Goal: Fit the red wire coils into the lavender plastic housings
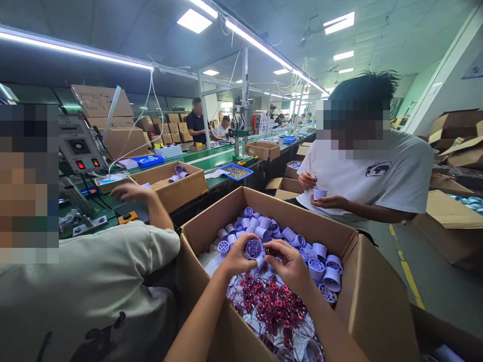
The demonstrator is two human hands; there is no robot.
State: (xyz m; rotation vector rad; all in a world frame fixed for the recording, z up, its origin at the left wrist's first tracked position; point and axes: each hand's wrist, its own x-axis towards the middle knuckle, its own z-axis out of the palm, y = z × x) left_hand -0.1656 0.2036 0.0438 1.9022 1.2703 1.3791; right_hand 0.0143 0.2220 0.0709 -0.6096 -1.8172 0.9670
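My left hand (240,255) is closed around a lavender plastic cup-shaped housing (254,248), its round opening turned toward me. Just to the right, my right hand (286,259) pinches a small dark part with a thin red wire (267,250), close to the housing's rim. Both hands are above a large cardboard box (362,281). Many similar lavender housings (264,226) lie in its far and right parts. Below my hands is a heap of small red parts with wires (269,304), resting on white plastic sheeting.
A co-worker in white (373,176) at the right holds another housing. A second person (94,291) sits close on the left, an arm over the green bench. Behind the box are another open carton (169,193) and a blue tray of small metal parts (237,172).
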